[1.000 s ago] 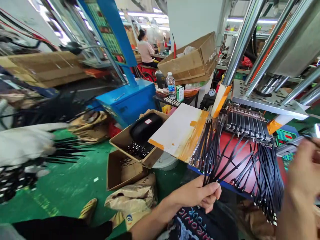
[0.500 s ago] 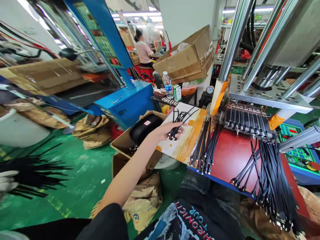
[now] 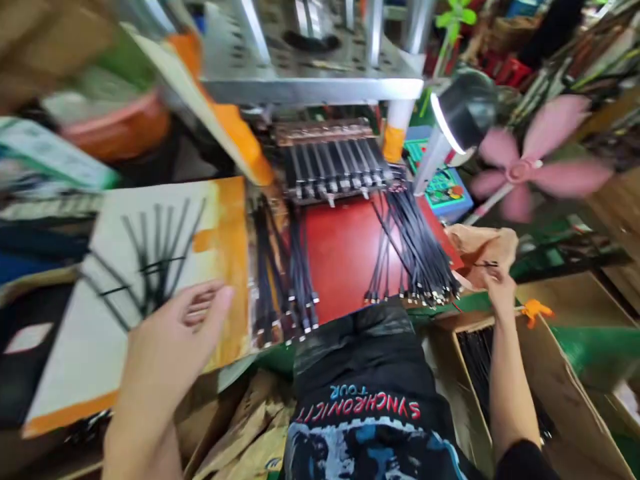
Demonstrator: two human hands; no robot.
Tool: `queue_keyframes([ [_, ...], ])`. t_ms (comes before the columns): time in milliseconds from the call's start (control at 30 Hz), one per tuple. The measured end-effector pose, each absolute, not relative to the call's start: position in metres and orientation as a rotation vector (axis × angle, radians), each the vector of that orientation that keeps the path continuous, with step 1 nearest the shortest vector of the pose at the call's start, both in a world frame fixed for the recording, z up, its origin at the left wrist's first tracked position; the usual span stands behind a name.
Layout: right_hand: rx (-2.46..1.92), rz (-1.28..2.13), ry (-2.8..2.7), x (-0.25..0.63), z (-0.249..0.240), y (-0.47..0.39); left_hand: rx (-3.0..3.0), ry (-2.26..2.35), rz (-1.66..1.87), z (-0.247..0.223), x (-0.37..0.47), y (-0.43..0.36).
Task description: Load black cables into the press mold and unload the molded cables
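Observation:
My left hand (image 3: 175, 333) is at the left, over the white board with orange tape (image 3: 90, 340). Its fingers are curled round the lower ends of a bunch of short black cables (image 3: 160, 260), which fan out above it. At the right, my right hand (image 3: 499, 287) is raised beside a brown paper bag (image 3: 485, 247), pinching a small dark piece too blurred to make out. Black cables with metal plugs (image 3: 300, 280) lie at the left of the red tabletop (image 3: 340, 260), and a larger bundle (image 3: 420, 247) lies at its right.
A press with a metal plate (image 3: 315, 90) stands over a mould (image 3: 335, 167) behind the tabletop. To the right are a lamp (image 3: 465, 110), a pink fan (image 3: 520, 170), a control panel (image 3: 440, 187) and a cardboard box (image 3: 575, 400) holding black cables.
The view has swung to the right and closer to the press. My right hand has come into view at the right; my left hand still has the short cables.

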State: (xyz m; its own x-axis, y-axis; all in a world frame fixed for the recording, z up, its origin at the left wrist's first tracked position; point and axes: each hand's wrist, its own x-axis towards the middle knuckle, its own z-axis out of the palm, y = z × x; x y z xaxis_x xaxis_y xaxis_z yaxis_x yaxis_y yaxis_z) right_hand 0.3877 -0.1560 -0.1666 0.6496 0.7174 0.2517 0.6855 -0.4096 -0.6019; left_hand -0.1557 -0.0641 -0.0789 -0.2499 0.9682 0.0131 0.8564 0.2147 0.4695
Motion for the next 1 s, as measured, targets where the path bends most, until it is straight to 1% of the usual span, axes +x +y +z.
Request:
queue_keyframes([
  [67, -2.257, 0.058, -0.985, 0.403, -0.170, -0.163, 1.833, 2.282, 0.269, -0.085, -0.134, -0.040],
  [133, -2.253, 0.079, -0.921, 0.399, -0.165, -0.159, 1.950, 2.234, -0.015, -0.088, -0.118, -0.021],
  [200, -2.133, 0.121, -0.930, 0.375, -0.150, -0.149, 2.025, 2.133, -0.138, -0.089, -0.109, -0.010],
  [300, -1.927, 0.246, -1.207, 0.321, -0.118, -0.127, 2.006, 2.055, -0.112, -0.087, -0.104, -0.004],
  [367, -1.934, 0.270, -1.496, 0.287, -0.103, -0.109, 1.984, 2.064, -0.092, -0.085, -0.100, -0.006],
  [500, -2.093, 0.086, -1.819, 0.259, -0.104, -0.080, 2.040, 2.004, -0.111, -0.081, -0.090, -0.011],
  [600, -2.091, 0.107, -1.824, 0.268, -0.111, -0.075, 1.993, 1.916, 0.001, -0.080, -0.088, -0.010],
  [733, -2.063, 0.200, -1.664, 0.283, -0.107, -0.078, 1.928, 1.917, 0.112, -0.077, -0.093, -0.012],
  [867, -2.081, 0.162, -1.616, 0.283, -0.102, -0.081, 1.894, 1.949, 0.245, -0.076, -0.091, -0.021],
  [1000, -2.062, 0.180, -1.650, 0.282, -0.102, -0.079, 1.862, 1.803, 0.358, -0.076, -0.088, -0.023],
])
